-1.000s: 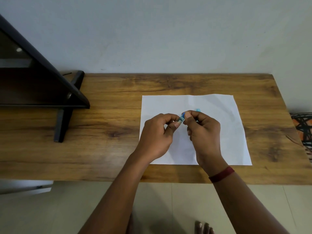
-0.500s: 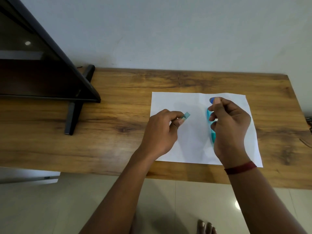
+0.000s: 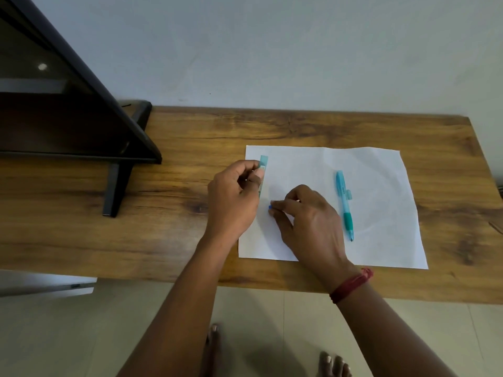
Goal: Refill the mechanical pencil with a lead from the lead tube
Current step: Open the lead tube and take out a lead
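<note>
A light blue mechanical pencil (image 3: pixel 344 204) with a teal grip lies on the white paper sheet (image 3: pixel 381 208), its tip toward me, to the right of both hands. My left hand (image 3: pixel 234 202) grips a flat teal lead tube (image 3: pixel 263 170) at the sheet's left edge, the tube's top sticking out above my fingers. My right hand (image 3: pixel 307 224) rests low over the paper, thumb and forefinger pinching a small blue cap (image 3: pixel 270 206) just below the tube. No lead is visible.
The wooden table (image 3: pixel 190 235) stands against a pale wall. A dark monitor on a black stand (image 3: pixel 117 183) fills the left side. The table's front edge runs under my forearms, with tiled floor and my toes below.
My right hand has put the pencil down on the paper and moved left toward the tube, keeping the blue cap. My left hand has shifted left with the tube. The camera has tilted.
</note>
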